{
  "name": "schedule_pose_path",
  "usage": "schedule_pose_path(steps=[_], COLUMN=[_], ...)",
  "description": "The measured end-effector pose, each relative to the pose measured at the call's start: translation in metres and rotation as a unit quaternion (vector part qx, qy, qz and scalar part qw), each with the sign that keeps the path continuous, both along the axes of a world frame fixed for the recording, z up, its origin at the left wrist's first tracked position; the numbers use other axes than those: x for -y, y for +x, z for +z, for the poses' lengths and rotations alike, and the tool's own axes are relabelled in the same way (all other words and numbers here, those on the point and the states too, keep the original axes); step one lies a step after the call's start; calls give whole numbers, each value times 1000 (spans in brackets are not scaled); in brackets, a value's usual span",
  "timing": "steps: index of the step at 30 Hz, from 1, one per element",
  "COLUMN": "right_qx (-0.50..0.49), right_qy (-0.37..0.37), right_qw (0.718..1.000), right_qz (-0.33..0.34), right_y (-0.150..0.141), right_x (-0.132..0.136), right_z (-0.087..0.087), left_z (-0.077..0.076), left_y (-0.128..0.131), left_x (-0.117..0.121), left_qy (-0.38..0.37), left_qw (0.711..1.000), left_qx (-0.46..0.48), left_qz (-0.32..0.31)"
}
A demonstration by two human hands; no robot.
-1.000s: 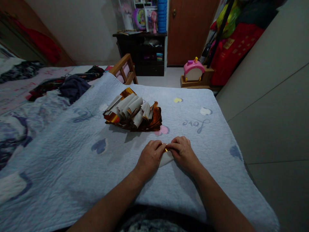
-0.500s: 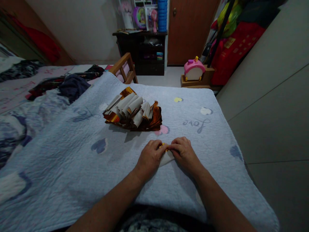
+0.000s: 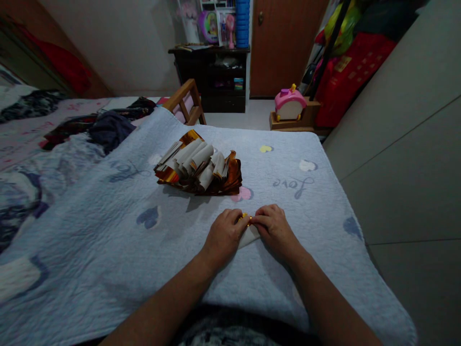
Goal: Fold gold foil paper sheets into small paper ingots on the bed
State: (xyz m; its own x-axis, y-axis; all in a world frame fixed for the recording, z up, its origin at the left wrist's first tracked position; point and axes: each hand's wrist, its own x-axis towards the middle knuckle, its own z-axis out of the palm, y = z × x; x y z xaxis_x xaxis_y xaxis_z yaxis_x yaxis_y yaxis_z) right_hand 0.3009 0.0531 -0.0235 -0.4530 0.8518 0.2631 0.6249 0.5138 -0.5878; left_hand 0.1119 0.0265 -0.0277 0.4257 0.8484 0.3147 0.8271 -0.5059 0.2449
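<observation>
Both hands meet over one sheet of gold foil paper (image 3: pixel 248 236), whose white back faces up. At its far edge a strip of shiny gold shows between the fingers. My left hand (image 3: pixel 224 235) is closed on the sheet's left side, thumb and fingers pinching that edge. Close beside it, my right hand (image 3: pixel 275 231) grips the same edge from the right. The fingers cover much of the sheet, so its full shape is hidden. Beyond the hands, to the left, lies a loose pile of gold-and-white foil paper (image 3: pixel 200 166), many pieces curled or rolled.
A light blue quilt (image 3: pixel 309 283) with hearts and lettering covers the surface under the hands. Crumpled clothes (image 3: pixel 111 129) lie at the left. A pale cabinet (image 3: pixel 406 192) rises along the right side. Past the far edge are a pink toy (image 3: pixel 290 103) and a dark shelf (image 3: pixel 212 79).
</observation>
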Motion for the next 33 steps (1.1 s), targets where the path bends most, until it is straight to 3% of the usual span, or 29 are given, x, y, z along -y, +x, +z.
schedule_pose_path(steps=[10,17,33], right_qx=[-6,-40,53], right_qy=[-35,-41,5], right_qw=[999,998,998], right_qz=[11,-5,15], right_y=[3,12,13], right_x=[2,0,0], right_z=[8,4,1], left_z=[6,7,7], left_y=[6,6,6], left_x=[2,1,2], left_qy=[-22,0,11], left_qw=[998,998,997], left_qx=[-24,-30,-41], left_qz=[-46,-54,-62])
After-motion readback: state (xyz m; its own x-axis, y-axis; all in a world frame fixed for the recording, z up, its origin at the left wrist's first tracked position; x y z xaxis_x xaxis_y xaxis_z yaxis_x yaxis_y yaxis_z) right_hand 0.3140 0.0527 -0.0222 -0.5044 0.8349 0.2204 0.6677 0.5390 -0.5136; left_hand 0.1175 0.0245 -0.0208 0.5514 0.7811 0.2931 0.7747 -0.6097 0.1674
